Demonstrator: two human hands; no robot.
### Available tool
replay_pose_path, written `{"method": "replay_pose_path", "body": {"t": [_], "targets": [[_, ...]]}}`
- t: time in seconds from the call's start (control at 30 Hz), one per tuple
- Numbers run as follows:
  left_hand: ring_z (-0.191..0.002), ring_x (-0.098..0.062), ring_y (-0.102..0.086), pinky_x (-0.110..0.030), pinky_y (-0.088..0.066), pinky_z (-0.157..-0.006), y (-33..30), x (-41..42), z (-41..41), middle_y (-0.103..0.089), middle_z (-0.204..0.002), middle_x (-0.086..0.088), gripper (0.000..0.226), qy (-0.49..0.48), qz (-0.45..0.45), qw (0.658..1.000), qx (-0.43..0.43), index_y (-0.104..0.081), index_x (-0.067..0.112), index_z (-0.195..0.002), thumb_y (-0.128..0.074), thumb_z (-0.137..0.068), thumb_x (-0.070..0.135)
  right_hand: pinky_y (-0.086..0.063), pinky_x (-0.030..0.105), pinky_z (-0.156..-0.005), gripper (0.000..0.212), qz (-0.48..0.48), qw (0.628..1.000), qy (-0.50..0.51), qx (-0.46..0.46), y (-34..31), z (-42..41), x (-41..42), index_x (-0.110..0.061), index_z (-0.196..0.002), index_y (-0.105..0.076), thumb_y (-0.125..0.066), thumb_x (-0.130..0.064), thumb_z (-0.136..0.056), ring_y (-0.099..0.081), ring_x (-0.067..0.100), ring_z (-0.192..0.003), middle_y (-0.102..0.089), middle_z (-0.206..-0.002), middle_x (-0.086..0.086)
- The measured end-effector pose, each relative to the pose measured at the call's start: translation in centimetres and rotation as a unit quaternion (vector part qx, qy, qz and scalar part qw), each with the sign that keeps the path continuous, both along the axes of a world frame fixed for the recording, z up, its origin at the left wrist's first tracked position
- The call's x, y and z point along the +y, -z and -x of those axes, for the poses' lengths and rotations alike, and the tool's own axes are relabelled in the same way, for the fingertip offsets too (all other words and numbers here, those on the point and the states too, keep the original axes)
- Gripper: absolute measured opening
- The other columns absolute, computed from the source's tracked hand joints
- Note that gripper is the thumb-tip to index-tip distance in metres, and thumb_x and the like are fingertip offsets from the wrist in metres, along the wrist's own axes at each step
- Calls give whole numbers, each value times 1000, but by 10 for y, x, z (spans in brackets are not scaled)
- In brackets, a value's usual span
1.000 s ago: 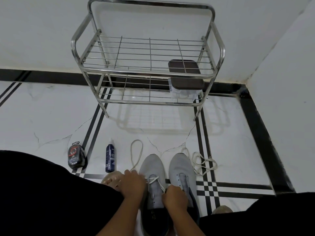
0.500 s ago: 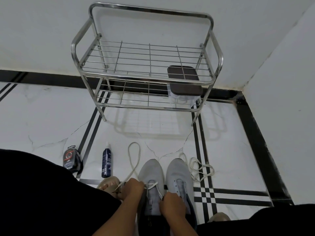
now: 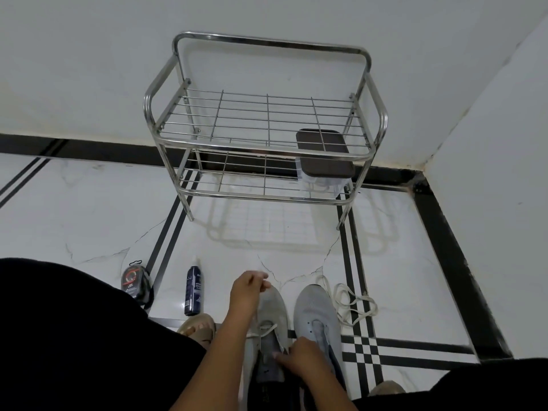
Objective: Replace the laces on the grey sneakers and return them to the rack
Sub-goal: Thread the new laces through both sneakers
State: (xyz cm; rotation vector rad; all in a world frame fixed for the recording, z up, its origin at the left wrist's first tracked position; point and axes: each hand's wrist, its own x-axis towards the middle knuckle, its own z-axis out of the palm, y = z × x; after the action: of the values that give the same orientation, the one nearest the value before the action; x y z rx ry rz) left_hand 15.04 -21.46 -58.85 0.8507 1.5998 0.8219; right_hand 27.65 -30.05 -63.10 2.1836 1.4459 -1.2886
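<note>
Two grey sneakers [image 3: 292, 318] side by side on the white floor [image 3: 89, 221], toes toward the rack [image 3: 264, 134]. Left hand [image 3: 247, 290] raised over the toe of the left sneaker [image 3: 271, 315], fingers curled and pinching what looks like the end of a white lace [image 3: 267, 329], though the strand there is too thin and blurred to trace for sure. Lace threaded across the lower eyelets of that sneaker. Right hand [image 3: 299, 361] low on the same sneaker's tongue, fingers bent and pinching at the eyelet edge. Right sneaker [image 3: 315, 312] unlaced, just beside the left one. Loose lace [image 3: 354, 305] piled on the floor, just right of the right sneaker's toe. Spray bottle [image 3: 193, 290] upright left of the sneakers; small dark packet [image 3: 135, 281] further left, by the black stripe. Rack against the wall, well apart from the sneakers, top shelf bare wire, a clear box with a dark lid [image 3: 324, 157] on the lower shelf at the right end. Sandalled foot [image 3: 198, 327] near the bottle.
</note>
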Motion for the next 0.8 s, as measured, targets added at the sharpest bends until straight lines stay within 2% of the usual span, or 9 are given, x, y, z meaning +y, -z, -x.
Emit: {"method": "replay_pose_path", "body": {"t": [0.03, 0.1, 0.2, 0.3, 0.43, 0.6, 0.67, 0.73, 0.8], "targets": [[-80, -16, -65, -11, -47, -68, -14, 4, 0, -67, -77, 0, 21, 19, -22, 1000, -11, -67, 10, -92, -49, -98, 18, -51, 27, -83, 63, -4, 998, 57, 22, -6, -2, 7, -11, -98, -70, -54, -67, -74, -65, 23, -92, -70, -98, 8], [-77, -8, -63, -9, -45, -65, -38, 12, -2, -68, -79, 2, 21, 67, -50, 996, -12, -69, 10, -95, -51, -98, 21, -53, 31, -73, 56, -64, 970, 215, 99, -22, -7, 25, -10, -85, -71, -50, -61, -83, -65, 24, -74, -70, -82, 6], [-77, -3, -63, -9, -43, -68, -69, 15, -2, -68, -80, 6, 19, 158, -67, 985, 1, -70, 13, -95, -54, -97, 21, -51, 32, -71, 45, -135, 839, 417, 321, -59, -14, 51, -11, -88, -74, -49, -47, -97, -64, 19, -80, -71, -87, 5], [-75, -4, -62, -17, -48, -74, -82, 10, -2, -69, -77, 6, 22, 243, -50, 969, 13, -72, 18, -84, -56, -96, 28, -49, 35, -91, 44, -115, 756, 413, 494, -96, -17, 59, -13, -105, -73, -52, -50, -94, -63, 18, -103, -71, -106, 3], [-64, -3, -60, -19, -45, -68, -86, 0, -2, -66, -68, 5, 27, 269, -9, 963, 33, -66, 17, -72, -59, -94, 30, -51, 35, -89, 19, -88, 694, 426, 574, -112, -16, 59, -8, -105, -66, -61, -21, -92, -66, 17, -94, -70, -104, 6], [-59, -6, -51, -14, -37, -54, -85, 2, 9, -58, -65, 3, 26, 272, 62, 948, 156, -68, 14, -79, -52, -97, 19, -46, 29, -81, 12, -165, 670, 471, 549, -122, -37, 64, -11, -103, -64, -56, -12, -95, -65, 15, -97, -71, -104, 4], [-59, -6, -44, -14, -34, -54, -84, 11, 11, -53, -71, 2, 24, 331, 131, 910, 211, -67, 11, -91, -46, -101, 17, -46, 28, -81, 13, -205, 690, 470, 511, -130, -51, 63, -11, -102, -66, -55, -12, -96, -65, 14, -96, -72, -102, 3], [-61, -6, -44, -16, -32, -56, -79, 22, 17, -51, -78, 1, 28, 377, 187, 864, 276, -61, 8, -119, -43, -102, 20, -47, 26, -82, 12, -239, 716, 467, 461, -135, -61, 60, -10, -102, -67, -57, -14, -95, -65, 13, -94, -72, -100, 1], [-75, -10, -59, -19, -36, -60, -65, 30, 30, -51, -74, 2, 28, 354, 192, 851, 337, -60, 10, -120, -50, -98, 23, -49, 25, -78, 12, -257, 720, 473, 437, -135, -67, 59, -8, -101, -68, -62, -14, -93, -63, 13, -86, -70, -95, 2]]}}
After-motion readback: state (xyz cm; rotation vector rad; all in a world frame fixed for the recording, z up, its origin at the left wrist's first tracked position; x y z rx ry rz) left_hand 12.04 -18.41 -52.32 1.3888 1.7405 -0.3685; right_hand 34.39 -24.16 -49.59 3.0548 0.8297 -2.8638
